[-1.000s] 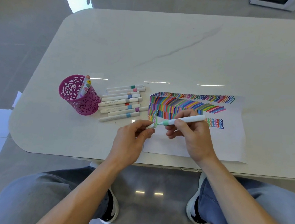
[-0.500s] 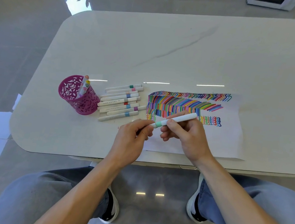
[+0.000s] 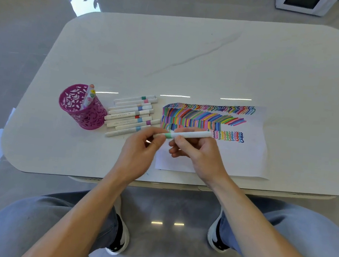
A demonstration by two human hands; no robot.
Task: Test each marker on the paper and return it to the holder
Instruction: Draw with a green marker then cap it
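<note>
Since a second ago the white marker with a mint-green band (image 3: pixel 193 134) had swung flatter and slid left, its left end now past the left edge of the sheet. It was held off the surface, over the white paper sheet covered in coloured test strokes (image 3: pixel 245 156). Long axis ran almost level left to right, right end a touch further away, green band toward the left. Could not tell whether the left end was cap or tip.

Left hand (image 3: pixel 138 152) pinched the left end between thumb and fingers. Right hand (image 3: pixel 199 155) gripped the barrel just right of the band, fingers curled round it.

Magenta perforated metal cup holder (image 3: pixel 87 117) stood to the left, mouth up, a few markers (image 3: pixel 88 98) leaning inside. Between holder and held marker lay a row of about nine loose white markers (image 3: pixel 130 115), side by side, roughly parallel, touching or nearly so; the nearest ended just beside the left hand.

Paper's near edge sat just inside the near edge of the white marble-look table with rounded corners (image 3: pixel 193 57). Holder was well in from the left edge. Far half of the top showed only a grey vein. White appliance (image 3: pixel 301 4) stood on the floor beyond.
</note>
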